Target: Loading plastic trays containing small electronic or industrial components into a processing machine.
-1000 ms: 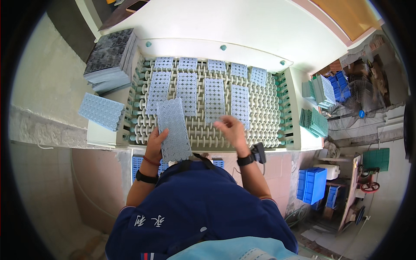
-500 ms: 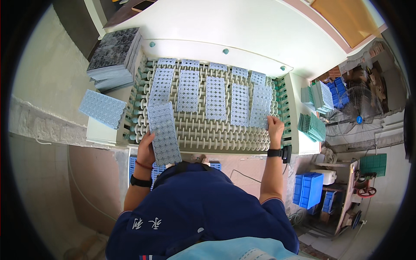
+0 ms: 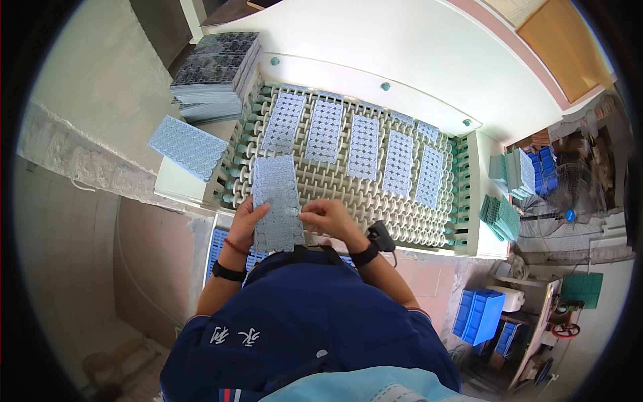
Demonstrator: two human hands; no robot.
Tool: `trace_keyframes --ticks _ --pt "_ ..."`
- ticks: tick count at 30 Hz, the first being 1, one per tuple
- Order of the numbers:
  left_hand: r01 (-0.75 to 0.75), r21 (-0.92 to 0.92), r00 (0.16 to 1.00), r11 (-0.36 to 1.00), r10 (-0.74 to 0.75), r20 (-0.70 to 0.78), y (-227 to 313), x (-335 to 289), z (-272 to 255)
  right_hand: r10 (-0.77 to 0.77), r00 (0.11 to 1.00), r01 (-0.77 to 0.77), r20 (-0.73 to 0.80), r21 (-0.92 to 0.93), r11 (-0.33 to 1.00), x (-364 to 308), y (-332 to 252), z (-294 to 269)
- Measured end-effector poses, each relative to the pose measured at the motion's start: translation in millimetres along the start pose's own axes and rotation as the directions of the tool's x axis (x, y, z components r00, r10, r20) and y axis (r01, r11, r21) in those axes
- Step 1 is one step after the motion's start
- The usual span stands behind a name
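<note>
My left hand point(image 3: 249, 220) is closed on the left edge of a light blue, circle-patterned panel point(image 3: 276, 187), perhaps one of several stacked. The panel is tilted up in front of my waist, over the near edge of the roller bed. At its right edge my right hand point(image 3: 326, 218) is closed, thumb and fingers pinched on the panel's border. Beyond my hands, similar panels point(image 3: 364, 147) lie in a spaced row on the white roller conveyor point(image 3: 335, 201), with the ends of further ones behind them.
Left of the rollers a light blue stack of panels point(image 3: 187, 147) rests on the ledge, with a tall dark-topped stack point(image 3: 218, 63) behind. Green panels point(image 3: 499, 218) stand on the right ledge. Lower right are blue crates point(image 3: 479, 315), and a fan point(image 3: 569, 194) stands farther back.
My right hand has left the rightmost panel on the rollers and come left to the held panel. The view has turned, and the row on the rollers has moved away from me.
</note>
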State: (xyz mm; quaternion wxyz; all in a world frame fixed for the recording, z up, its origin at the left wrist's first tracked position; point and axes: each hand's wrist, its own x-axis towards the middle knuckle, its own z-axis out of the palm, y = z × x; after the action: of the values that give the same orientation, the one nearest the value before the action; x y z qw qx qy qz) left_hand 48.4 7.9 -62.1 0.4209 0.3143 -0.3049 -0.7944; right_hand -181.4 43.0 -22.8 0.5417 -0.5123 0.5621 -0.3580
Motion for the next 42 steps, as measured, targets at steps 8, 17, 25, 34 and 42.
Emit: trace_keyframes --ticks 8,17,25,34,42 --pt "-0.071 -0.215 0.996 0.974 0.057 -0.069 14 -32 -31 0.124 0.985 -0.082 -0.117 0.31 0.947 14 28 -15" --pt "-0.096 -0.22 0.994 0.971 0.081 -0.076 25 -46 -51 0.131 0.991 -0.134 0.029 0.204 0.97 53 24 59" --pt "0.009 0.059 0.996 0.998 -0.004 -0.09 30 -21 -40 0.141 0.985 -0.161 0.099 0.24 0.957 32 -1 63" --pt "-0.016 0.099 0.985 0.995 0.033 -0.169 25 -8 -54 0.223 0.946 -0.187 -0.237 0.164 0.968 21 35 4" --pt "-0.013 0.039 0.988 0.999 0.018 -0.153 23 -5 -40 0.133 0.802 -0.397 -0.582 -0.354 0.847 -35 42 -73"
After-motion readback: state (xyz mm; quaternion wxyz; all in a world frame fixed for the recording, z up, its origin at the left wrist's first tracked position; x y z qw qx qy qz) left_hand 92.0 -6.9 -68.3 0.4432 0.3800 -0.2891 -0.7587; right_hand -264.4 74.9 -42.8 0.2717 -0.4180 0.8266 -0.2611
